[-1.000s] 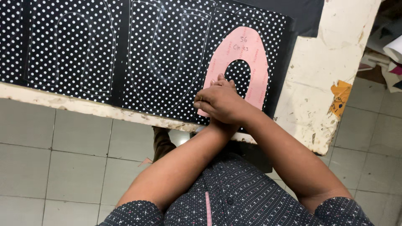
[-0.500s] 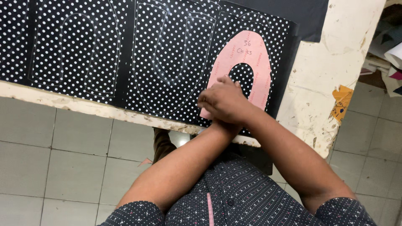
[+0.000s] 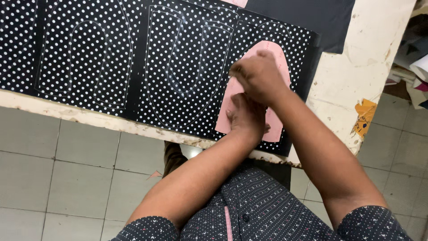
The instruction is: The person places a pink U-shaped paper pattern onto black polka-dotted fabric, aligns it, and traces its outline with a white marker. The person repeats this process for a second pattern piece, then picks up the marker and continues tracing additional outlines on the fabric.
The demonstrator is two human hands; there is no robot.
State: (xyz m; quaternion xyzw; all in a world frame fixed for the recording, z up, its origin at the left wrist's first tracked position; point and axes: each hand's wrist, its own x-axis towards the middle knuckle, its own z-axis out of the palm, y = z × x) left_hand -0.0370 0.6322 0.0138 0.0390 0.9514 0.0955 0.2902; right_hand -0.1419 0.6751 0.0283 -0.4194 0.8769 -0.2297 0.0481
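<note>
Head view: pink template (image 3: 273, 127) lies flat on the black polka-dot fabric (image 3: 187, 71) at the worktop's (image 3: 352, 89) near edge, beside chalk outlines (image 3: 84, 62) of the same shape. Left hand (image 3: 246, 117) presses flat on its lower part, pinning it against slip. Right hand (image 3: 257, 76) is curled at its upper-left edge; whether it grips a marker, cannot tell.
</note>
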